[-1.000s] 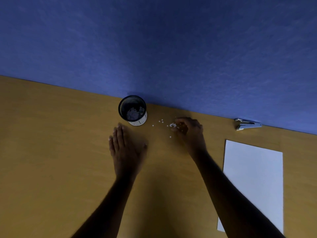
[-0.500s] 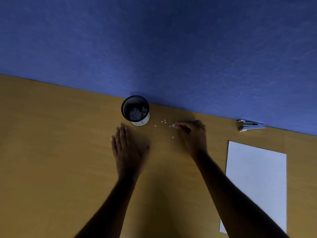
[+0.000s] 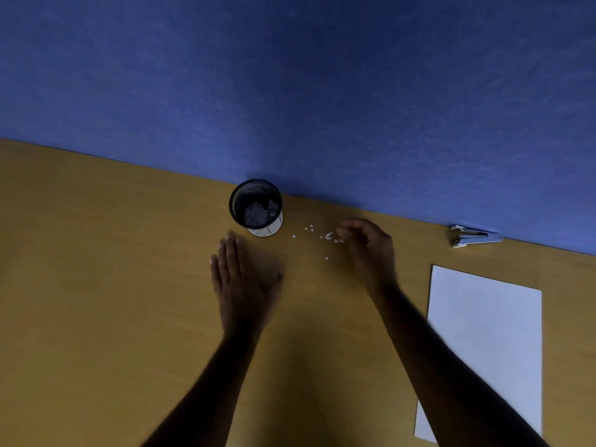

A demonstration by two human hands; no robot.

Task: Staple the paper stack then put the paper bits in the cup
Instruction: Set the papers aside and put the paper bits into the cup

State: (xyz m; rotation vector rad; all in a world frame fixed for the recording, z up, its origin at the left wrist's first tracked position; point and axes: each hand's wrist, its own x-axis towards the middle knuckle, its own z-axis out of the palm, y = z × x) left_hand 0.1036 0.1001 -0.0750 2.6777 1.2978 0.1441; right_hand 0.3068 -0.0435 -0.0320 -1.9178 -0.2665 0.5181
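Note:
A black mesh cup (image 3: 256, 206) stands near the table's far edge with pale paper bits inside. More small white paper bits (image 3: 322, 236) lie scattered on the table just right of the cup. My right hand (image 3: 367, 250) rests beside them, its fingers curled with the fingertips at the bits; whether it holds any is hidden. My left hand (image 3: 243, 279) lies flat and open on the table, just in front of the cup. The white paper stack (image 3: 487, 343) lies at the right, and a silver stapler (image 3: 474, 236) sits beyond it.
The wooden table (image 3: 96, 285) ends at a far edge against a blue wall (image 3: 290, 91). The stapler lies right along that edge.
My right hand's fingers shifted slightly among the paper bits, pinching then curling again. My left hand stayed flat. The view drifted a little.

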